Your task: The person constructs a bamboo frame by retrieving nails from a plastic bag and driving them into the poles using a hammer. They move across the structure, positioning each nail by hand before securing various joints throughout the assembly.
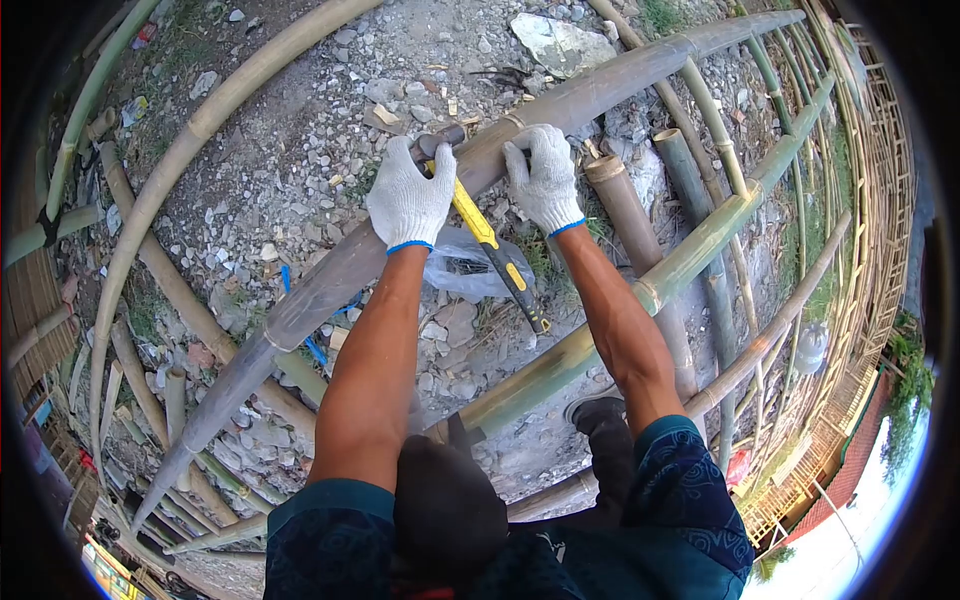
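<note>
My left hand (408, 198), in a white knit glove with a blue cuff, is closed around a hammer (478, 228) close to its head. The dark head pokes out above the thumb, and the yellow and black handle slants down to the right. Across from it, my right hand (547, 182), gloved the same way, rests against a thick grey-brown bamboo pole (590, 92). Its fingers are curled with the tips together at the pole's side; whatever they may pinch is too small or hidden. The pole runs diagonally beneath both hands.
A greenish bamboo pole (570, 365) crosses nearer my body. Shorter bamboo pieces (625, 205) lie to the right, and a long curved pole (200, 125) to the left. Below the hands is a clear plastic bag (468, 265) on rubble. A bamboo fence (850, 290) stands at right.
</note>
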### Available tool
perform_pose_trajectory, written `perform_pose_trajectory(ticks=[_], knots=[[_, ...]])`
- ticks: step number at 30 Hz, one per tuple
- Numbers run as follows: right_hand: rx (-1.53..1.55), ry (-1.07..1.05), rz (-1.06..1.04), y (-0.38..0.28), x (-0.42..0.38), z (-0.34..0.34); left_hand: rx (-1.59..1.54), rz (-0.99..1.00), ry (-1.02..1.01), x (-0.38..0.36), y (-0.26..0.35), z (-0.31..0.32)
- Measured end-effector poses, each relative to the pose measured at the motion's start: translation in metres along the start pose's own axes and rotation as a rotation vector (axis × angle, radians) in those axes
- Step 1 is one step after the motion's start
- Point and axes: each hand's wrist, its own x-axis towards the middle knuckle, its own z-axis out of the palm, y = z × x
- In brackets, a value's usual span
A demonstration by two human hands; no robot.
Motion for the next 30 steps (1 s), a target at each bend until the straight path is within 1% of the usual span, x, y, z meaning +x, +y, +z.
perform_pose_trajectory(ticks=[1,2,4,6,8,9,10,12,13,15,16,17,18,19,20,22,23,24,26,29,30], knots=[[-0.004,-0.041,0.072,-0.004,-0.009,-0.006,0.006,-0.008,-0.011,-0.004,0.0,0.0],[0.018,0.032,0.201,-0.009,-0.015,-0.009,0.005,-0.012,-0.001,0.0,0.001,0.0],[0.064,0.167,0.472,-0.045,-0.047,-0.023,-0.062,0.017,0.019,-0.004,-0.003,0.001],[-0.002,0.101,0.49,-0.087,-0.082,-0.039,-0.094,0.049,0.032,-0.002,-0.004,0.002],[-0.053,-0.217,0.385,-0.128,-0.103,-0.052,-0.09,0.074,0.078,-0.002,-0.011,0.009],[-0.091,-0.317,0.48,-0.143,-0.109,-0.046,-0.087,0.088,0.099,-0.002,-0.014,0.011],[-0.168,-0.334,0.494,-0.146,-0.114,-0.036,-0.094,0.099,0.091,-0.004,-0.014,0.009],[-0.164,-0.378,0.637,-0.147,-0.116,-0.02,-0.115,0.127,0.081,-0.005,-0.013,0.005],[-0.158,-0.311,0.626,-0.143,-0.122,-0.011,-0.113,0.119,0.049,-0.006,-0.011,0.001],[-0.144,-0.169,0.602,-0.139,-0.125,0.001,-0.195,0.163,0.08,-0.005,-0.015,0.002],[-0.094,-0.142,0.615,-0.139,-0.125,-0.001,-0.235,0.184,0.096,-0.003,-0.018,0.004],[-0.043,-0.122,0.62,-0.136,-0.125,-0.007,-0.277,0.259,0.157,-0.005,-0.021,0.008],[0.007,-0.11,0.636,-0.138,-0.127,-0.014,-0.203,0.223,0.148,-0.006,-0.022,0.009],[0.036,-0.048,0.637,-0.145,-0.127,-0.022,-0.132,0.188,0.136,-0.005,-0.019,0.01],[0.025,-0.034,0.641,-0.152,-0.126,-0.032,-0.062,0.149,0.129,-0.002,-0.017,0.01],[-0.009,0.024,0.608,-0.158,-0.125,-0.049,0.112,0.109,-0.017,0.0,-0.008,0.006],[-0.046,0.036,0.595,-0.155,-0.122,-0.061,0.198,0.095,-0.093,0.001,-0.004,0.005],[-0.061,0.046,0.596,-0.148,-0.123,-0.062,0.212,0.089,-0.1,0.002,-0.003,0.006],[-0.149,-0.05,0.674,-0.128,-0.132,-0.056,0.239,0.078,-0.107,0.004,-0.002,0.007],[-0.182,-0.055,0.71,-0.11,-0.139,-0.052,0.2,0.029,-0.18,0.007,0.001,0.004],[-0.146,-0.004,0.695,-0.113,-0.133,-0.054,0.204,0.052,-0.15,0.01,0.003,0.005]])
